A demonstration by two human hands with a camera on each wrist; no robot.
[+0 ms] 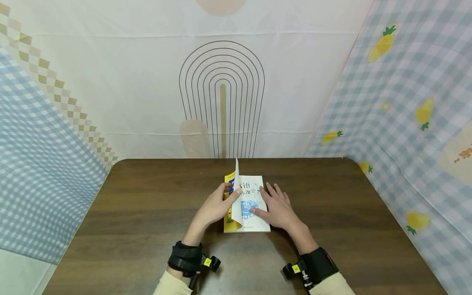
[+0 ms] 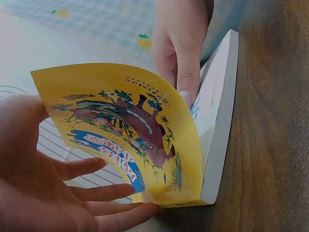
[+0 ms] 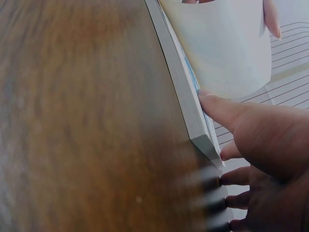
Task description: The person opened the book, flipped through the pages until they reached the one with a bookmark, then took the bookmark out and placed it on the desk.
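Observation:
A paperback book (image 1: 254, 223) lies on the table with its yellow front cover (image 2: 120, 111) raised and bent. My left hand (image 1: 215, 207) holds that cover by its free edge, the thumb on the white inner side and the other fingers spread along the yellow printed side. Beneath it shows a white title page (image 1: 256, 188) with dark characters and a blue picture. My right hand (image 1: 278, 207) rests on the right part of the book, its thumb on the page. In the right wrist view the right fingers (image 3: 236, 175) reach past the book's edge toward the tabletop.
The brown wooden table (image 1: 140, 213) surrounds the book. Behind it hangs a white cloth (image 1: 140, 82) with arch lines. Blue checked cloths stand at the left (image 1: 44, 164) and at the right (image 1: 391, 106). Each wrist wears a black strap with a small camera.

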